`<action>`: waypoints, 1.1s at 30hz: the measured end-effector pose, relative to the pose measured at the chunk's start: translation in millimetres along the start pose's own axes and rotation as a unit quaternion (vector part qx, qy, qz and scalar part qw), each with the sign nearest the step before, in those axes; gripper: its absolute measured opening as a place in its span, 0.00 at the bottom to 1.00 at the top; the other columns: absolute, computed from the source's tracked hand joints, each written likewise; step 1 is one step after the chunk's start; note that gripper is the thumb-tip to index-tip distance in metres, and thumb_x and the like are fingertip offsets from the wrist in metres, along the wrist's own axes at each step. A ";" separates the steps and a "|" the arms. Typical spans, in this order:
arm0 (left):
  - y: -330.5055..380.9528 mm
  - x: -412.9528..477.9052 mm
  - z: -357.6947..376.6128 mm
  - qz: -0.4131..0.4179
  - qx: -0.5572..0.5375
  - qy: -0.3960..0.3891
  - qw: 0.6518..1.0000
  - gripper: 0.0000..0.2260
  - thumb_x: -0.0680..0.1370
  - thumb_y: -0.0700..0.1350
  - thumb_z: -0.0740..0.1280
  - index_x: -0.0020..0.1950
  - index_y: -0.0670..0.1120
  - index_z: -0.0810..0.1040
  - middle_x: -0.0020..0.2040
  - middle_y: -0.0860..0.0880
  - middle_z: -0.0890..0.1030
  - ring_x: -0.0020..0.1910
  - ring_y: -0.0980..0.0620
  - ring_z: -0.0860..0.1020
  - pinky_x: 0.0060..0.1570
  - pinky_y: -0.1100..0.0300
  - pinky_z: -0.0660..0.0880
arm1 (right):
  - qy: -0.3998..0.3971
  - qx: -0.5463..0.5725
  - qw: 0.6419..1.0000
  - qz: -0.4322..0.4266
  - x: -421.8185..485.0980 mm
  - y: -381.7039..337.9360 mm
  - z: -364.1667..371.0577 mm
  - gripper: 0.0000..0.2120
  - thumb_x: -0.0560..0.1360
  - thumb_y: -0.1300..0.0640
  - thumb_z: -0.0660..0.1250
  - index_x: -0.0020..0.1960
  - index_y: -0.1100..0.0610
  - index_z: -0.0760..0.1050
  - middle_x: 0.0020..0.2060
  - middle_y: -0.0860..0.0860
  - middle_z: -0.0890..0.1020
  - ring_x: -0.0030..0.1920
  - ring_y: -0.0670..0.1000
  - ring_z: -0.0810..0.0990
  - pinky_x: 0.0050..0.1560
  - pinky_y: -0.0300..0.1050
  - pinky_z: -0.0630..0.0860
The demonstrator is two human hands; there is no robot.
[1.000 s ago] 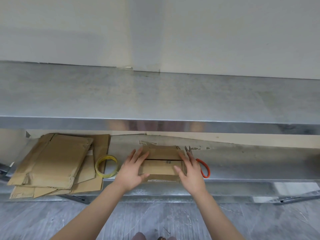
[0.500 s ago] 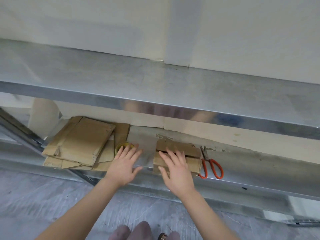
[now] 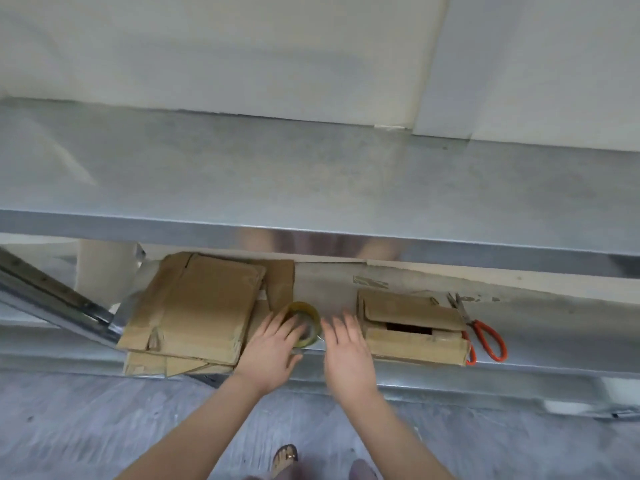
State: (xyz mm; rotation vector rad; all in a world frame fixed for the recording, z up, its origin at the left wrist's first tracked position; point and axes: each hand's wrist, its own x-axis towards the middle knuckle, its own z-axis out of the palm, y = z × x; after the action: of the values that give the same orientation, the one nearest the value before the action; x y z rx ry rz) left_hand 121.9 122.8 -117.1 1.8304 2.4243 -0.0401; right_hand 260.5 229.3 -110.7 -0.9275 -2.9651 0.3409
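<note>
A roll of clear yellowish tape (image 3: 306,315) stands tilted on the lower metal shelf (image 3: 554,327). My left hand (image 3: 272,351) grips the roll, fingers curled round its near rim. Just to the right, my right hand (image 3: 348,355) hovers with fingers spread and holds nothing. A small cardboard box (image 3: 412,329) with its top flaps partly shut, a dark gap between them, sits to the right of that hand.
A stack of flattened cardboard (image 3: 194,306) lies left of the tape. Orange-handled scissors (image 3: 479,332) lie right of the box. A wide metal upper shelf (image 3: 311,178) overhangs the lower one. A slanted metal rail (image 3: 52,299) crosses at far left.
Both hands left the small box and moved left. My left hand reached the tape roll, took hold of it and tipped it up; my right hand followed to beside it.
</note>
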 end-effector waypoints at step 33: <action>-57.5 9.2 -4.8 0.062 -0.099 0.023 0.993 0.07 0.79 0.49 0.64 0.52 0.47 0.76 0.56 0.50 0.78 0.61 0.49 0.70 0.59 0.58 0.66 | -0.091 0.077 0.991 0.055 43.5 6.6 22.5 0.11 0.80 0.48 0.61 0.58 0.47 0.78 0.63 0.49 0.73 0.62 0.54 0.71 0.51 0.45 0.73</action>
State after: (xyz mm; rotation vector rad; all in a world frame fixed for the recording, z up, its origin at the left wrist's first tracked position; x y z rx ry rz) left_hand 63.8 116.2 -115.6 1.9061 2.2438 0.2469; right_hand 226.5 254.6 -136.3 -1.0996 -2.9967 0.6810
